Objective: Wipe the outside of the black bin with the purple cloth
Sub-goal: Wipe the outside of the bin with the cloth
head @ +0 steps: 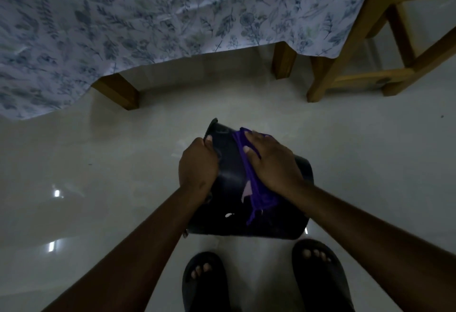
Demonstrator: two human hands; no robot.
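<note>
- Our hands are apart, one on each side of the bin.
- Our left hand grips the bin, with its fingers curled round an edge. We think it holds the bin steady.
- Our right hand lies on top of the cloth and presses it onto the bin.
- We see the bin tipped over on the floor, just in front of our feet and near the table.
- We think we are in the middle of the wiping, on the side that faces up.
- Next, we should slide the cloth along that side while the left hand holds tight.
- After that, we should roll the bin a bit to reach the sides we cannot see.
- We cannot tell which parts are clean, because the room is dim.
</note>
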